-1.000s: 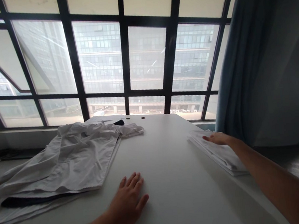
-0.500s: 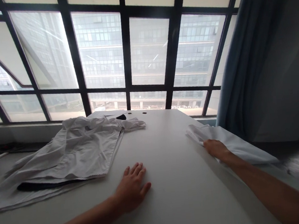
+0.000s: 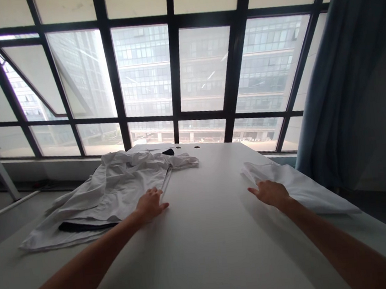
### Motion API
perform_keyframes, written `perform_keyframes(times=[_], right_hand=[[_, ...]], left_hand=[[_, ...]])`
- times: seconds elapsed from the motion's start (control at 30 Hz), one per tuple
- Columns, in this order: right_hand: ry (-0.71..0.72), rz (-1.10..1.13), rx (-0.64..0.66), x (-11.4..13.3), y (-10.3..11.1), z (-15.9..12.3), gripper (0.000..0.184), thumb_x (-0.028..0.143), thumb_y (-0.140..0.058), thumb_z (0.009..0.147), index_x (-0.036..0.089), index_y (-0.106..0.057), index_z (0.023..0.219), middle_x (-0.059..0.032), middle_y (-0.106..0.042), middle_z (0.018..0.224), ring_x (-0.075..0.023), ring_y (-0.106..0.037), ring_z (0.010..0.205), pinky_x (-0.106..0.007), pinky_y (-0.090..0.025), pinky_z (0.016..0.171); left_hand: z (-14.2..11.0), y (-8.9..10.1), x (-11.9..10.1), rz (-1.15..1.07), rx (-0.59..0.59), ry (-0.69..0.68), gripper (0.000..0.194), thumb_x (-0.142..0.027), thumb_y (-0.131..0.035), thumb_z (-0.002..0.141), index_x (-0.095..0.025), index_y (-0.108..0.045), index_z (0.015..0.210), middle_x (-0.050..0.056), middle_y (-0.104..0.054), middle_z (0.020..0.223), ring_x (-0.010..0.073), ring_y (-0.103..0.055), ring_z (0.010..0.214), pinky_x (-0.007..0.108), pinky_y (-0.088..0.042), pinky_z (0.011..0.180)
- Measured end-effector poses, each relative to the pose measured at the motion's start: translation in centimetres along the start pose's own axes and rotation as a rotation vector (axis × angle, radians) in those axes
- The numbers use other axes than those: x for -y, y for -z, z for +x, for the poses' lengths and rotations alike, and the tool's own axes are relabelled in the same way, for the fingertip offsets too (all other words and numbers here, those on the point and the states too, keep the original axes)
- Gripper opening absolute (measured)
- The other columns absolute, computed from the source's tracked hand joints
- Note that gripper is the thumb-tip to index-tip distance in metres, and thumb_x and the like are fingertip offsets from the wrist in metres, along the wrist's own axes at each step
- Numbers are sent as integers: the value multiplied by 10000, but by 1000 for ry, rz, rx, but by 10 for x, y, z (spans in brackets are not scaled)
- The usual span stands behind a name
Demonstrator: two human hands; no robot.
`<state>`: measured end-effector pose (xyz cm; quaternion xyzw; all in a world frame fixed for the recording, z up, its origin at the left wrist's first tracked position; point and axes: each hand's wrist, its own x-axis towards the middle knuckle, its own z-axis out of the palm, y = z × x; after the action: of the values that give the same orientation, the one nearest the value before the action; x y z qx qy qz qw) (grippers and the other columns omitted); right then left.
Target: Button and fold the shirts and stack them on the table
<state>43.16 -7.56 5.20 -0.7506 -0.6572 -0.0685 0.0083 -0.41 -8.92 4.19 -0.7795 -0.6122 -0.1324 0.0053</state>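
A rumpled white shirt [image 3: 115, 194] lies spread over the left half of the white table [image 3: 209, 234], on top of a dark garment [image 3: 80, 226] that shows under its near edge. My left hand [image 3: 150, 204] reaches to the shirt's right edge, fingers curled down onto the cloth. My right hand [image 3: 270, 192] rests flat on the table with fingers apart, just at the near left edge of a folded white garment [image 3: 297, 186] that lies at the table's right side.
A tall window with dark frames [image 3: 175, 73] runs behind the table's far edge. A blue-grey curtain [image 3: 341, 78] hangs at the right. Two small round holes [image 3: 196, 147] mark the table's far end. A white table leg [image 3: 1, 171] stands at far left.
My left hand moved forward and left from the bare table to the shirt's edge. My right hand slid off the folded garment to its near left side. The view shifted forward.
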Motion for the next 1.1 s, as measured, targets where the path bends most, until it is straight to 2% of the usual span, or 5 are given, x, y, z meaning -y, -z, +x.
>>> perform_keyframes(times=[0.13,0.27,0.57,0.93,1.1], right_hand=[[77,-34,30,18,10,-24,448,512,-462,951,151,-673,1110,-164,-693,1150,-285,-652,1034,-364,-471,829],[113,-45,67,26,13,-37,442,493,-496,942,139,-660,1149,-162,-692,1156,-285,-648,1031,-355,-466,823],[197,-69,-66,42,-16,-68,349,316,-366,1008,124,-657,1034,-172,-650,1134,-254,-616,1014,-319,-441,822],[213,-5,-98,34,-21,-66,340,329,-387,1000,119,-650,1046,-178,-627,1146,-266,-590,1064,-341,-424,879],[215,-7,-109,33,-23,-65,337,332,-391,999,118,-647,1048,-170,-630,1139,-264,-588,1064,-339,-425,883]], left_hand=[[18,8,41,-24,129,149,311,-413,-633,832,-160,-712,994,116,-712,1063,271,-660,986,288,-462,761],[23,8,50,-122,194,163,246,-405,-676,769,-183,-713,867,56,-743,902,214,-673,849,236,-410,649],[4,-11,47,-97,-21,174,333,-443,-490,909,-190,-701,868,69,-729,891,230,-659,862,260,-397,673],[-5,-12,48,-171,-10,132,222,-340,-567,850,-201,-720,930,61,-735,962,231,-663,942,261,-447,781],[0,-7,41,-301,-290,252,261,-294,-457,909,-143,-665,951,123,-708,1016,240,-651,969,281,-460,836]])
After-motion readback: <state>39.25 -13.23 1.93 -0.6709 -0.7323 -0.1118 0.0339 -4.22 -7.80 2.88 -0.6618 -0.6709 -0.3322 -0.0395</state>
